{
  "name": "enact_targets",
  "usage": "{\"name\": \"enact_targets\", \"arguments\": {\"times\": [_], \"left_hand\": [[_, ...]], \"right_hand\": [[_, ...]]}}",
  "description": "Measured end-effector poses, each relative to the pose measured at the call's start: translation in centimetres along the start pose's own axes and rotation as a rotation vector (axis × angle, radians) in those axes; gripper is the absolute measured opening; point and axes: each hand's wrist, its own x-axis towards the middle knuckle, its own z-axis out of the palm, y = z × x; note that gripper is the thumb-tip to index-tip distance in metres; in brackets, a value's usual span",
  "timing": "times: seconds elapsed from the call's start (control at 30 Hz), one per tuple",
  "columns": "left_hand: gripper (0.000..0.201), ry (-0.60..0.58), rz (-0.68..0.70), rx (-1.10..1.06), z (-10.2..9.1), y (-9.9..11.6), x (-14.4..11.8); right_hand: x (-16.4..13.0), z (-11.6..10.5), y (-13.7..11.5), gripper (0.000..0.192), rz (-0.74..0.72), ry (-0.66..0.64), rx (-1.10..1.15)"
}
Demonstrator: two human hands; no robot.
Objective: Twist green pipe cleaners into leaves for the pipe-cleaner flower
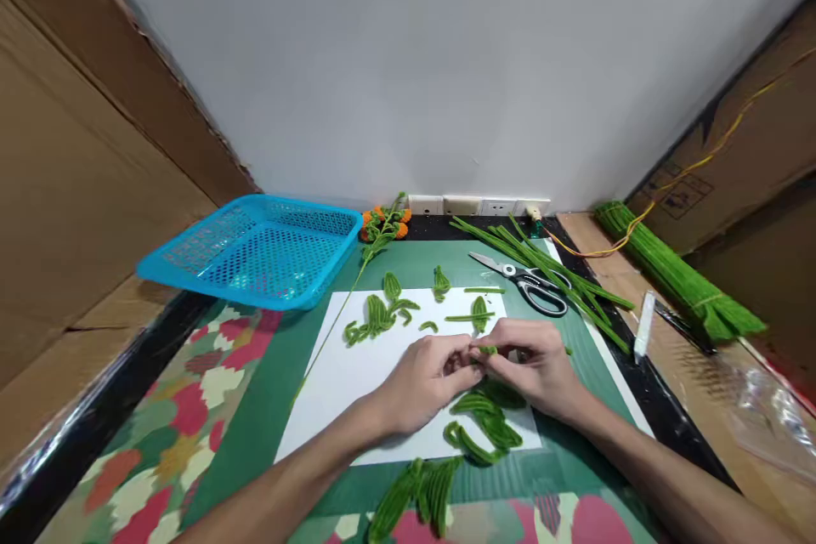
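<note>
Over the white paper (344, 408), my left hand (428, 376) and my right hand (539, 364) meet, their fingers pinched together. Between them shows a small bit of green pipe cleaner (488, 349); its full shape is hidden by the fingers. Just below my hands lies a pile of green pipe-cleaner leaves (488, 425), partly covered by the right hand. Beyond the fingertips, a leaf (479, 310) rests with a short straight stem (460, 318) across it. To the left sits a cluster of leaves and curled pieces (377, 319).
A blue basket (255, 259) stands back left, beside a stem with orange flowers (382, 225). Scissors (526, 276) and loose green pipe cleaners (548, 259) lie back right. Farther right are a pipe-cleaner bundle (676, 268) and a white tube (644, 327). More leaves (417, 493) lie near the front.
</note>
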Motion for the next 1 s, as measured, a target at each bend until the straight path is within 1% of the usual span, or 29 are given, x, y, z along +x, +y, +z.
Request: {"name": "enact_targets", "arguments": {"times": [0.07, 0.13, 0.3, 0.43, 0.5, 0.6, 0.63, 0.73, 0.8, 0.87, 0.97, 1.0], "left_hand": [[0.023, -0.007, -0.032, -0.015, 0.13, 0.06, -0.15], [0.023, -0.007, -0.05, -0.038, 0.25, 0.06, -0.25], [0.018, 0.009, -0.06, -0.121, 0.36, -0.15, -0.32], [0.019, -0.04, -0.113, -0.267, 0.32, -0.38, -0.44], [0.021, -0.059, -0.121, -0.339, 0.36, -0.46, -0.5], [0.022, -0.05, -0.126, -0.371, 0.48, -0.42, -0.52], [0.021, -0.044, -0.131, -0.376, 0.53, -0.36, -0.5], [0.019, -0.035, -0.16, -0.418, 0.67, -0.14, -0.4], [0.019, -0.031, -0.172, -0.449, 0.75, -0.08, -0.35], [0.018, -0.035, -0.17, -0.462, 0.83, -0.14, -0.35], [0.019, -0.043, -0.155, -0.473, 0.93, -0.33, -0.39], [0.02, -0.042, -0.153, -0.474, 0.97, -0.38, -0.39]], "right_hand": [[-0.06, -0.06, -0.02, 0.013, -0.056, -0.005, -0.043], [-0.07, -0.12, -0.04, 0.014, -0.078, -0.008, -0.067], [0.01, -0.17, -0.09, 0.013, -0.014, -0.008, -0.067], [0.06, 0.06, -0.3, 0.011, -0.068, 0.014, -0.106], [0.15, 0.15, -0.4, 0.008, -0.041, 0.015, -0.116], [0.29, 0.21, -0.46, 0.003, 0.028, -0.008, -0.094], [0.3, 0.22, -0.45, 0.004, 0.021, -0.014, -0.092], [0.25, 0.2, -0.39, 0.008, -0.078, -0.016, -0.122], [0.22, 0.13, -0.36, 0.01, -0.109, -0.022, -0.14], [0.27, 0.01, -0.33, 0.008, -0.065, -0.036, -0.126], [0.37, -0.14, -0.27, 0.007, 0.049, -0.05, -0.07], [0.4, -0.16, -0.27, 0.008, 0.057, -0.049, -0.059]]}}
